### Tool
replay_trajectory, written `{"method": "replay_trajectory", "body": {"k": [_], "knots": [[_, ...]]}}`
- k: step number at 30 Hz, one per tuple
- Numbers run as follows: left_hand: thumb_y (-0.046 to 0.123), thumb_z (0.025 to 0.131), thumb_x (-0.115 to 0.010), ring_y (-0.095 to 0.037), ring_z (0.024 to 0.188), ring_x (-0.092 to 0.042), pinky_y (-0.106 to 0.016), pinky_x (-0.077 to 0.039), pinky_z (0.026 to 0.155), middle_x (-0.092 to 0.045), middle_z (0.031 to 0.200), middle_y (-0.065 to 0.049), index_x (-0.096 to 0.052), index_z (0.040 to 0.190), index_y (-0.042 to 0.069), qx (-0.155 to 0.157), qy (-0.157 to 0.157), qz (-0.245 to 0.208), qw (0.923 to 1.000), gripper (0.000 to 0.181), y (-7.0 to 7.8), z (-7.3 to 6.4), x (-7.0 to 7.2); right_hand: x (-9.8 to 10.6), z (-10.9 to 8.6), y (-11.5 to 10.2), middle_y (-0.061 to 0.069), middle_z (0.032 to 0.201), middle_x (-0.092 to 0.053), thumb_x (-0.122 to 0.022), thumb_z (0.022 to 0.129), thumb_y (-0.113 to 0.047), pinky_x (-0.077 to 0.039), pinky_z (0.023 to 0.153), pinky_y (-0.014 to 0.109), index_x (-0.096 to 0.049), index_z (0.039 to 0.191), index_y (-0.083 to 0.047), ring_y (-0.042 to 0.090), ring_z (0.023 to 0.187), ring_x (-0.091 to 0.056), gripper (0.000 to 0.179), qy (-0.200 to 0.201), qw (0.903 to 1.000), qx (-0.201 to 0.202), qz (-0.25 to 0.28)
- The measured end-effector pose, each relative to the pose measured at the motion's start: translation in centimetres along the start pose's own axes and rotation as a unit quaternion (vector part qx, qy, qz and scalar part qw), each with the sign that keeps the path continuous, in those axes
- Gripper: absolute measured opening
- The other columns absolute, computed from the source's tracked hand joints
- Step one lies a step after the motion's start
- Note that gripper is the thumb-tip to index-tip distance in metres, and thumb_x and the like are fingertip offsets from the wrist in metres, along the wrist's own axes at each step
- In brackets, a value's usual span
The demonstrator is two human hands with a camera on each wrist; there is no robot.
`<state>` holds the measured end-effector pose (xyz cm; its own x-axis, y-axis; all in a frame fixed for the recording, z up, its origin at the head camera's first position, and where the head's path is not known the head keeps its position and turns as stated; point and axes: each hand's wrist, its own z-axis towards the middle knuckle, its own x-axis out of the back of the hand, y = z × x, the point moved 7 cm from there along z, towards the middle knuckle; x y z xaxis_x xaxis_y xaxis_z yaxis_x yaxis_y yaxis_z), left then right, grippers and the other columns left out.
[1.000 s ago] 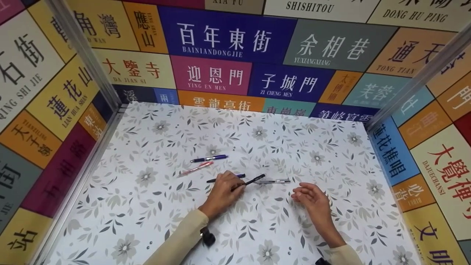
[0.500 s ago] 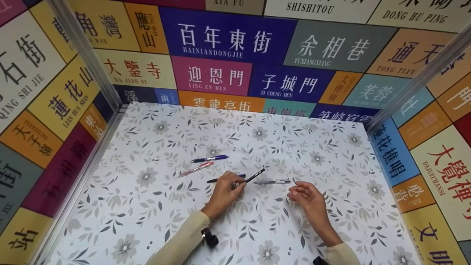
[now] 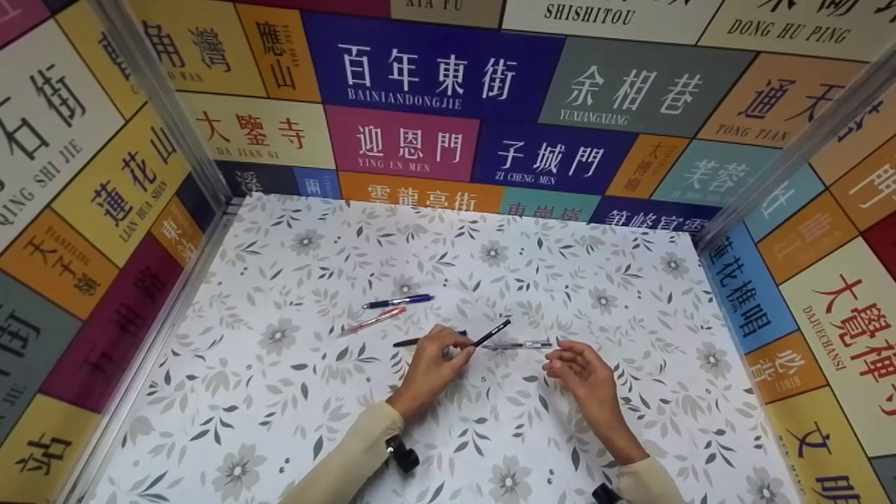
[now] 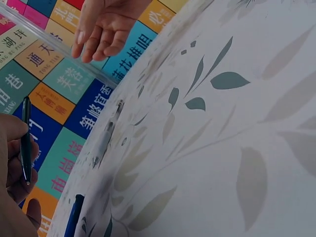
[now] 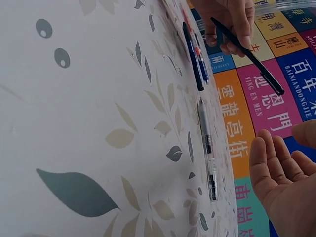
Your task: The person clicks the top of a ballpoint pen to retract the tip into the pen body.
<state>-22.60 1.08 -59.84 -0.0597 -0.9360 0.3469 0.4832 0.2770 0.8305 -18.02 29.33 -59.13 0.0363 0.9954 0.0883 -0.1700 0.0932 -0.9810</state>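
My left hand (image 3: 435, 367) pinches a black pen (image 3: 495, 332) between thumb and fingers, above the table. The right wrist view shows that black pen (image 5: 249, 57) tilted and clear of the tabletop. My right hand (image 3: 586, 372) is held with its fingers loosely bent and nothing in them; in its wrist view the palm (image 5: 291, 202) is turned up. Between the hands lies a clear-barrelled pen (image 3: 518, 345), close to the right fingertips in the head view. A dark pen with a blue end (image 3: 404, 343) lies behind the left hand, partly hidden by it.
A blue pen (image 3: 398, 302) and a pinkish-red pen (image 3: 373, 320) lie farther back and left on the table, which has a floral cover (image 3: 560, 448). Printed panels (image 3: 434, 63) wall in the table at the back and both sides, with metal corner posts.
My left hand has lifted the black pen, and its far end now points higher and farther right. My right hand has moved a little to the left.
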Motion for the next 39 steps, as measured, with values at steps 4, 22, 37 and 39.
{"method": "replay_trajectory", "body": {"k": [4, 22, 37, 39], "knots": [[0.005, 0.096, -0.084, -0.021, 0.093, -0.069, -0.038, -0.056, 0.084, -0.079, 0.094, 0.000, -0.085, 0.100, 0.008, -0.020, 0.008, -0.007, 0.9997, 0.006, 0.7, 0.1, 0.0, -0.5, 0.2, -0.6, 0.038, 0.117, -0.069, -0.069, 0.103, 0.009, -0.065, 0.086, 0.032, -0.060, 0.134, 0.014, 0.023, 0.098, -0.079, 0.033, -0.004, 0.9998, 0.020, 0.007], [0.010, 0.098, -0.083, -0.016, 0.097, -0.068, -0.032, -0.055, 0.090, -0.079, 0.097, 0.002, -0.085, 0.101, 0.008, -0.021, 0.003, -0.021, 0.9995, 0.004, 2.1, 0.4, -0.9, -2.5, 0.6, -2.9, 0.040, 0.117, -0.066, -0.067, 0.104, 0.010, -0.064, 0.089, 0.032, -0.058, 0.138, 0.015, 0.022, 0.102, -0.078, 0.035, -0.037, 0.9959, 0.082, 0.011], [0.006, 0.096, -0.084, -0.015, 0.095, -0.068, -0.033, -0.056, 0.088, -0.079, 0.096, 0.002, -0.085, 0.101, 0.010, -0.036, 0.015, -0.031, 0.9988, 0.006, 3.2, 0.4, -1.7, -4.0, 1.1, -3.8, 0.037, 0.119, -0.067, -0.065, 0.106, 0.008, -0.064, 0.091, 0.034, -0.056, 0.142, 0.013, 0.025, 0.104, -0.077, 0.037, -0.050, 0.9947, 0.086, 0.026], [0.006, 0.096, -0.084, -0.016, 0.095, -0.068, -0.032, -0.056, 0.088, -0.079, 0.097, 0.002, -0.085, 0.101, 0.010, -0.040, 0.016, -0.033, 0.9985, 0.006, 3.3, 0.4, -1.7, -4.2, 1.2, -3.9, 0.037, 0.119, -0.066, -0.065, 0.106, 0.008, -0.064, 0.091, 0.034, -0.054, 0.142, 0.015, 0.025, 0.103, -0.077, 0.038, -0.052, 0.9944, 0.088, 0.028]]}}
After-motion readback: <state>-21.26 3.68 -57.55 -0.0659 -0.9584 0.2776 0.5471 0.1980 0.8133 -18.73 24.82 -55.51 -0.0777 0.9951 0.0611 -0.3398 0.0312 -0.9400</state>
